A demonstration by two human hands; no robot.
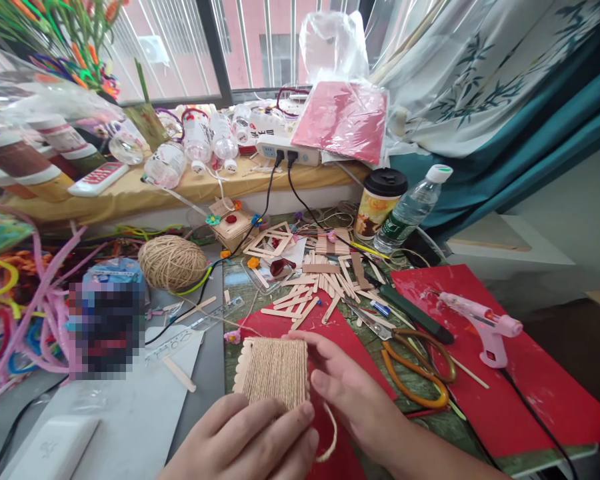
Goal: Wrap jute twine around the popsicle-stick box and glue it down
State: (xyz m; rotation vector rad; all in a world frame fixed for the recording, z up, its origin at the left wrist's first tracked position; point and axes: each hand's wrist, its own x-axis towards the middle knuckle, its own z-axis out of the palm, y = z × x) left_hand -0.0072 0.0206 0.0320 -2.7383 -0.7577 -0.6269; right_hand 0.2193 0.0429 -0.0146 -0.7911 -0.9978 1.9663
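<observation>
I see a lidded paper cup (pixel 379 203) and a capped water bottle (pixel 410 210) standing side by side at the back of the surface (pixel 210 373); the bottle looks nearly empty, and I cannot tell what the cup holds. Several clear bottles (pixel 197 143) lie on the window ledge (pixel 130 193).

At the near edge, my left hand (pixel 250 443) and right hand (pixel 353 393) both hold a twine-wrapped stick panel (pixel 275 373): flat craft sticks side by side, rounded ends showing on the left, wound closely with tan twine. The left grip closes over its lower edge; the right grip is on its right side. A loose twine tail (pixel 330 433) curls below. The panel sits above a red sheet (pixel 340 333), with loose craft sticks (pixel 310 293), scissors (pixel 410 360), a glue gun (pixel 480 323) and a twine ball (pixel 173 262) beyond.
</observation>
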